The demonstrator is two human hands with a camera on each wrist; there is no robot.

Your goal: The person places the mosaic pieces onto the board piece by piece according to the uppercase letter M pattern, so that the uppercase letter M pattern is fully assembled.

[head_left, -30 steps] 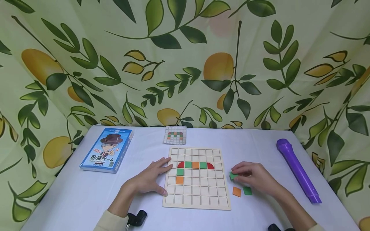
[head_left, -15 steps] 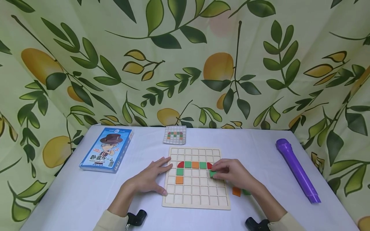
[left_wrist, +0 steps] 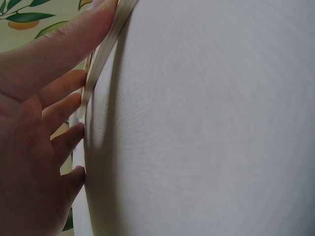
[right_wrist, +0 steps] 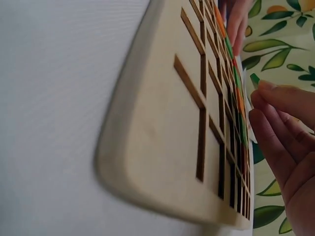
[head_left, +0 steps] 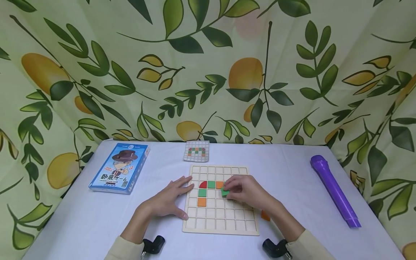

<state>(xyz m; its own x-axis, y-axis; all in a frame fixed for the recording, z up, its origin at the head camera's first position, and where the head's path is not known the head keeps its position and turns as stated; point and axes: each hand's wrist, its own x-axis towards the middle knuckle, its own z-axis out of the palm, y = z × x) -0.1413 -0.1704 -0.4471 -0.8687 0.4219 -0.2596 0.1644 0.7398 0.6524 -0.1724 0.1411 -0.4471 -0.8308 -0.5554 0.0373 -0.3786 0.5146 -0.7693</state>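
Observation:
My right hand pinches a green square tile between thumb and fingers, over the middle of a wooden grid board. In the right wrist view, the tile's edge shows at the fingertips. My left hand rests against the board's left edge, fingers spread. On the board lie a red quarter-round tile, a green tile and an orange tile in one row. Below the red one are a green tile and an orange tile. My right hand hides the row's right end.
A small pattern card lies behind the board. At the left is a blue game box, and a purple tube lies at the right. A loose orange tile sits beside the board, partly behind my right forearm.
My right hand has carried the green tile leftward from beside the board to over its middle. The loose green tile on the table is now hidden by the right arm. My left hand stays put.

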